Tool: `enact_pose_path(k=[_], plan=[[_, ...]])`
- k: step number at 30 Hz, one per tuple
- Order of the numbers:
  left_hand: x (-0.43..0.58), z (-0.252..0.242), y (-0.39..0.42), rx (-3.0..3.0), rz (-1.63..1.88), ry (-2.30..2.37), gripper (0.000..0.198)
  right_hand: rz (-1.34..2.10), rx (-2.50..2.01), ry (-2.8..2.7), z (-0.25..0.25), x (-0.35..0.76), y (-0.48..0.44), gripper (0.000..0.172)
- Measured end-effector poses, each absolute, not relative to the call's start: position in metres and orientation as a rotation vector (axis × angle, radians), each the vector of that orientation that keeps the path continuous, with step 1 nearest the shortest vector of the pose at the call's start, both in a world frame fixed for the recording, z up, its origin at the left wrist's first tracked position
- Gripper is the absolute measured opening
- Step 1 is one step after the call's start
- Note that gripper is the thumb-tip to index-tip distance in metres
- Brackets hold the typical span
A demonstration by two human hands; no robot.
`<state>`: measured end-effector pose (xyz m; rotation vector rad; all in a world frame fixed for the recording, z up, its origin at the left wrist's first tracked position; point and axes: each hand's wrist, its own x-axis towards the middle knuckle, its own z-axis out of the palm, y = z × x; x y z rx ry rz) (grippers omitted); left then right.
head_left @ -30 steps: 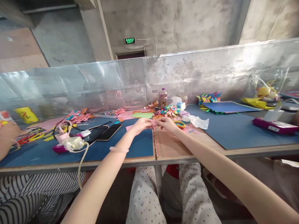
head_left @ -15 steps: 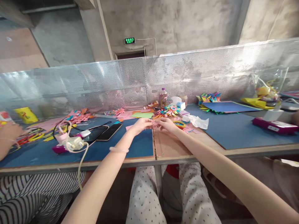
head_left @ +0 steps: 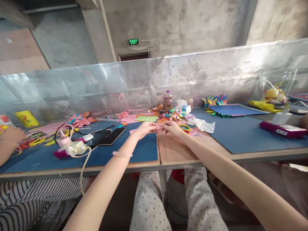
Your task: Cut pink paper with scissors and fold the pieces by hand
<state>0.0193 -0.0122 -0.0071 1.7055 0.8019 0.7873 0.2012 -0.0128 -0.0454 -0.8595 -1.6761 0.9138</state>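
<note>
My left hand (head_left: 146, 128) and my right hand (head_left: 172, 128) meet over the seam between two table boards. Between their fingertips they pinch a small piece of pink paper (head_left: 159, 127), mostly covered by the fingers. Just behind them lie sheets of coloured paper, a green one (head_left: 146, 118) on top. A multicoloured paper flower (head_left: 177, 113) rests beyond my right hand. Close to that hand's wrist is a yellow-handled pair of scissors (head_left: 185, 128), partly hidden by it.
Two phones (head_left: 112, 136) and a power strip with cables (head_left: 75, 148) lie to the left. A bottle (head_left: 168, 101) stands at the back, and a crumpled white plastic bag (head_left: 204, 125) lies at right. Another person's hand (head_left: 11, 139) is at far left. A perforated metal panel (head_left: 96, 89) borders the tables.
My hands stay in nearly the same place, with small finger movements on the pink paper. The hand of the person at far left has shifted slightly.
</note>
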Motion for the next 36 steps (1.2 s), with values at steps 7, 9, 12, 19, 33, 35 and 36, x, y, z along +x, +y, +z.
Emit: enact_pose_path(k=[7,9,12,19,33,35,36], plan=[[0.02,-0.0065,-0.0139,1.69,0.795,0.815,0.031,0.847,-0.881,-1.7,-0.0443,0.2008,-0.0138,0.037],[0.0201,-0.0071,-0.0137,1.7,0.793,0.816,0.032,0.817,-0.882,-1.712,-0.0444,0.2009,-0.0141,0.038],[0.02,-0.0088,-0.0123,1.704,0.801,0.818,0.033,0.778,-0.865,-1.739,-0.0445,0.2009,-0.0152,0.039],[0.0203,-0.0116,-0.009,1.708,0.808,0.796,0.033,0.767,-0.902,-1.716,-0.0442,0.1994,-0.0161,0.033],[0.0242,-0.0063,-0.0168,1.696,0.833,0.84,0.031,0.823,-0.866,-1.71,-0.0454,0.1998,-0.0135,0.036],[0.024,-0.0057,-0.0175,1.686,0.828,0.842,0.029,0.814,-0.858,-1.718,-0.0451,0.1997,-0.0139,0.035],[0.0237,-0.0056,-0.0175,1.68,0.822,0.842,0.028,0.813,-0.858,-1.72,-0.0447,0.1996,-0.0143,0.035]])
